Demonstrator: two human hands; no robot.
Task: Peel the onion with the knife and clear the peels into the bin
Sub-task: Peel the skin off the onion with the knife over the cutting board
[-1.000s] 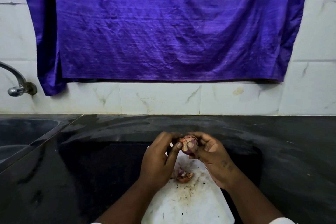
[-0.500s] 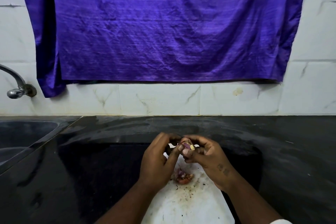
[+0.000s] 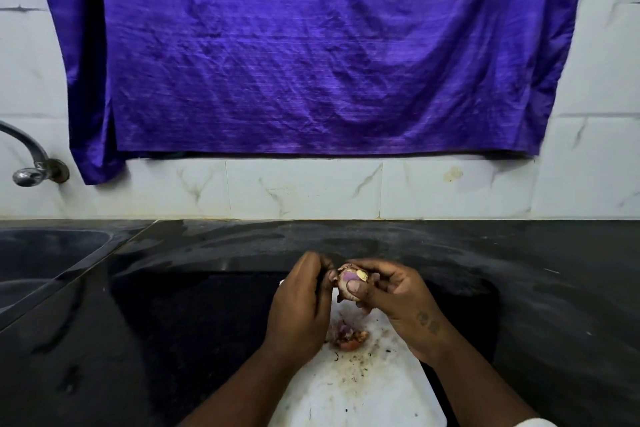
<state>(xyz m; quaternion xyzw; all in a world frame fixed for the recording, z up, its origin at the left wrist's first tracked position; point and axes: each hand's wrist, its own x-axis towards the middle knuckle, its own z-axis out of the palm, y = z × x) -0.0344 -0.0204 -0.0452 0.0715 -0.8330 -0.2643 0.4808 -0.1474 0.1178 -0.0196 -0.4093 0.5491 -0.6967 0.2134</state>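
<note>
A small purple onion (image 3: 349,277) with papery skin still partly on it is held above a white cutting board (image 3: 360,392). My right hand (image 3: 391,298) grips it, thumb pressed on its near side. My left hand (image 3: 301,302) curls against the onion's left side, fingertips at its skin. A small heap of reddish peels (image 3: 348,334) lies on the board below the hands. No knife and no bin are in view.
The board lies on a black stone counter (image 3: 519,288). A sink (image 3: 41,263) with a wall tap (image 3: 31,166) is at the left. A purple cloth (image 3: 311,52) hangs on the white tiled wall behind.
Both hands have stayed above the board; the onion has turned in my fingers, now showing a bare purple patch. The peel heap has not moved.
</note>
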